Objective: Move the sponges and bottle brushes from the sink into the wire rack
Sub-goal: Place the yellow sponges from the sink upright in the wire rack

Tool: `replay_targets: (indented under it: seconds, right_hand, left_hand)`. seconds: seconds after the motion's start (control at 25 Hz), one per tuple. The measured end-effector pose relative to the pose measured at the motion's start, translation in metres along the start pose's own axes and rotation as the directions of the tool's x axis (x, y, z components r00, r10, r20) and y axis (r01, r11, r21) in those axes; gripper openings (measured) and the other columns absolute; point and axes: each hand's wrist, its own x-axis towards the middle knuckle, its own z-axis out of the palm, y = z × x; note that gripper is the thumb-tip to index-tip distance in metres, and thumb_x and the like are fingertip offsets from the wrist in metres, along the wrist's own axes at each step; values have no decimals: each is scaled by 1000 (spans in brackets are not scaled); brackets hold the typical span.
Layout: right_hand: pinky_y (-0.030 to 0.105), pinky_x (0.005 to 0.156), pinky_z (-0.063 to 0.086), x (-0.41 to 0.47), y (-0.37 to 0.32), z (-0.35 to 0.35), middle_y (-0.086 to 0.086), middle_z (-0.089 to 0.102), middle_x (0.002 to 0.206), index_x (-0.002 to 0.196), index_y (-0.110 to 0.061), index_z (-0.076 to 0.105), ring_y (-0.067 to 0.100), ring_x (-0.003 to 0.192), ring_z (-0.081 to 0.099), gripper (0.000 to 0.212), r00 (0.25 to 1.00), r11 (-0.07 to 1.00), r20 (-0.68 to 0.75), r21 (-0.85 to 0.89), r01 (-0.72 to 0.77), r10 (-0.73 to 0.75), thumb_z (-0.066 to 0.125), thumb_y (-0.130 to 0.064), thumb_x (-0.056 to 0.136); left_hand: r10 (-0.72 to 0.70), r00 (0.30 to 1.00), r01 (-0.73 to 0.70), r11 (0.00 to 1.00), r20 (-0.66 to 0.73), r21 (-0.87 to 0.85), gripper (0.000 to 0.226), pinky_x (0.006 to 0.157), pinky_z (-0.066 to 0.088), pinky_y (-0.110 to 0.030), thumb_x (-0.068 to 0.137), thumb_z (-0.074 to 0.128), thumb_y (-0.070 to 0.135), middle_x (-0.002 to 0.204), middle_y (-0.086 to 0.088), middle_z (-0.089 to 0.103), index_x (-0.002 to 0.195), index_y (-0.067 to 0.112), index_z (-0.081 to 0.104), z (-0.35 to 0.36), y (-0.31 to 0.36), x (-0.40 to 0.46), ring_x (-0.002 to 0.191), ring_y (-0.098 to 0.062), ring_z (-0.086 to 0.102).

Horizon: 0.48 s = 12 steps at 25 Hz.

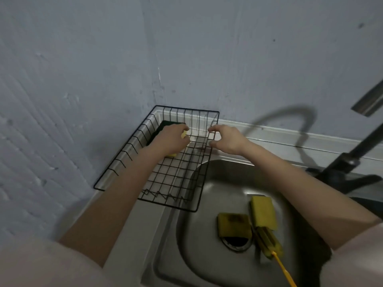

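A black wire rack [116, 162] stands in the wall corner, partly over the sink's left rim. My left hand [170, 139] is inside the rack, fingers curled round a yellow sponge with a dark green top [160, 127] that lies at the rack's far left. My right hand [226, 139] pinches the rack's right rim wire. In the steel sink [199, 255] lie two yellow sponges: one [234, 223] beside the drain, one [263, 212] to its right. A yellow bottle brush [267, 243] with a thin orange handle lies below them.
A black tap [356, 150] rises at the sink's right back. A metal fitting [369, 100] sticks out from the wall at the upper right. Grey walls close in at the left and back. The drain [236, 243] sits mid-sink.
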Motion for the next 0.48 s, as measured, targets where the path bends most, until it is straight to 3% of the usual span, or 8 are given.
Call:
replay_targets:
  seconds: [0.2,0.48]
  right_hand:
    - [28,104,32,-57,48,-24,10,46,142,132,-12,45,26,131,41,47,995,995,-11,-11,-96,96,56,-20,86]
    - [30,101,35,-97,115,-26,14,50,138,128,-13,49,30,127,44,42,983,983,24,-32,-183,183,55,-18,86]
  left_hand:
    - [90,995,-88,995,48,-43,40,96,38,-34,89,43,19,132,-13,51,128,11,43,28,69,-16,118,-25,48]
    - [156,971,-137,984,183,-114,34,87,37,-27,88,46,14,124,-18,58,120,7,50,87,125,-25,112,-30,52]
